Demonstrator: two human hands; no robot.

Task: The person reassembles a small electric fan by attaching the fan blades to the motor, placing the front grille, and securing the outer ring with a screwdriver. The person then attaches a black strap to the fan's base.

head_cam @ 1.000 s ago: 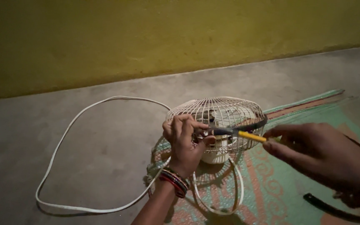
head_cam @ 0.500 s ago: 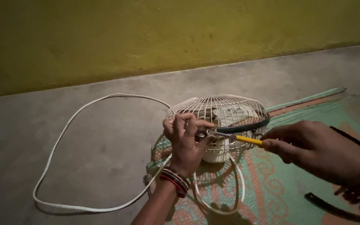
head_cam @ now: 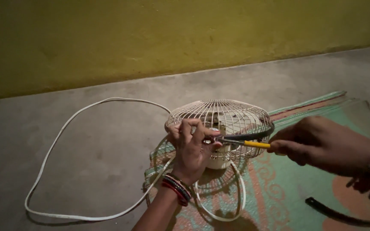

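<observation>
— Both of your hands are busy at the fan. Your left hand point(head_cam: 192, 143) is curled shut, fingertips pinching something small at the rim of the wire fan guard point(head_cam: 221, 117); what exactly it pinches is too small to tell.

— And the other?

— Your right hand point(head_cam: 317, 143) is closed around the yellow-handled screwdriver point(head_cam: 243, 142), whose tip reaches in to meet your left fingers, just under the black band point(head_cam: 253, 134) on the guard's edge.

— Where does the fan sit?

— It lies on the patterned green mat point(head_cam: 279, 192), guard upward, with its white motor housing point(head_cam: 219, 160) beneath and a white ring stand point(head_cam: 236, 201) on the mat below it. Your white power cord point(head_cam: 61, 132) loops wide over the concrete floor point(head_cam: 86, 128), and a black strap point(head_cam: 339, 214) lies near your right wrist.

— How far along does it look?

— I judge it early: the guard is on the fan, the band is in place, and you're working one fastening point at the rim.
</observation>
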